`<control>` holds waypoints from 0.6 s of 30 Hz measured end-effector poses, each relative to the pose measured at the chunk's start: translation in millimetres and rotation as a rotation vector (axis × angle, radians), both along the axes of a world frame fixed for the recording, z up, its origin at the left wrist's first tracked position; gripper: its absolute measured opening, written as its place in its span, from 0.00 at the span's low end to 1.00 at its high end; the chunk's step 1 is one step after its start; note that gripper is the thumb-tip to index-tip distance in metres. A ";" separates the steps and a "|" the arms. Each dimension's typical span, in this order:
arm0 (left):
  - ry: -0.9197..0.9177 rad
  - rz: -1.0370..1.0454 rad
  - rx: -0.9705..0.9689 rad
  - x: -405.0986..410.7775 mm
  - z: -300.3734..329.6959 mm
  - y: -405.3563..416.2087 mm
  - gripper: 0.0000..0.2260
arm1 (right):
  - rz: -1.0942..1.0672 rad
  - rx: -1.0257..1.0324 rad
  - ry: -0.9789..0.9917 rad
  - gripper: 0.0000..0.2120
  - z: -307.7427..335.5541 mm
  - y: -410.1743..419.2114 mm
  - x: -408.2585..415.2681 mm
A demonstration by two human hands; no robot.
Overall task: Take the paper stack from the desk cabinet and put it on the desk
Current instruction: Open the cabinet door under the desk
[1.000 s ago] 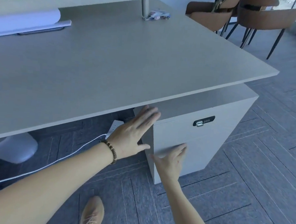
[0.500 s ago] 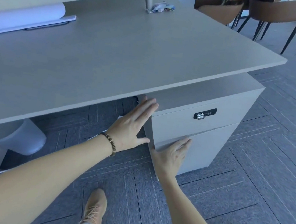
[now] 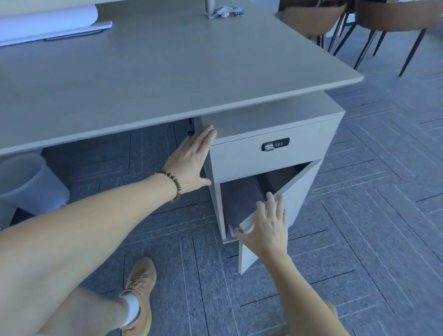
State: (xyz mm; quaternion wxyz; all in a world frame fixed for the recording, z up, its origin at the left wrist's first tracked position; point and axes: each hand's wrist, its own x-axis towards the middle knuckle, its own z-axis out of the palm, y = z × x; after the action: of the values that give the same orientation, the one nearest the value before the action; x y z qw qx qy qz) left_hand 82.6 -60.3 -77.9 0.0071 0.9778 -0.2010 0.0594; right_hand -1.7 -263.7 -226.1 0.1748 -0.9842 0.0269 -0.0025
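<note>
The pale desk cabinet [image 3: 246, 159] stands under the right end of the grey desk [image 3: 147, 78]. Its lower door [image 3: 293, 200] is swung partly open toward me, hinged on the right. My right hand [image 3: 268, 227] grips the door's free edge, fingers over the top and thumb beneath. My left hand [image 3: 192, 162] lies flat, fingers together, against the cabinet's left side panel. Inside, a dark shelf shows and a thin white edge [image 3: 231, 230] sits at the bottom front; I cannot tell whether it is the paper stack.
A combination lock [image 3: 274, 144] sits on the upper drawer front. A rolled white sheet [image 3: 38, 22] and small clutter [image 3: 226, 11] lie at the desk's back. A pale bin [image 3: 22, 179] stands under the desk at left. Brown chairs [image 3: 367, 16] stand beyond. My shoes rest on grey carpet.
The lower cabinet door went from closed to partly open, pulled toward me by my right hand. My left hand stayed braced on the cabinet's side.
</note>
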 end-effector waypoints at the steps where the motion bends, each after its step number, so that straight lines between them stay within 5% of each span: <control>1: 0.007 0.019 -0.019 -3.6 1.1 -3.7 0.57 | 0.020 -0.009 -0.004 0.39 1.2 -7.6 -5.7; 7: 0.021 0.100 -0.054 -22.8 10.4 -19.5 0.56 | 0.130 -0.111 0.038 0.35 13.1 -54.7 -41.3; 18: 0.181 0.140 -0.239 -30.6 15.2 -22.2 0.57 | 0.074 -0.215 0.192 0.49 43.4 -112.1 -66.2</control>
State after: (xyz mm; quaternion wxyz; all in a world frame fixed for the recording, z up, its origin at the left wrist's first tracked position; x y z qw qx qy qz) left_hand 52.0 -82.5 -62.7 0.1375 0.9829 -0.1222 -0.0051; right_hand -68.0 -375.8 -182.7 0.0649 -0.9933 0.0070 0.0954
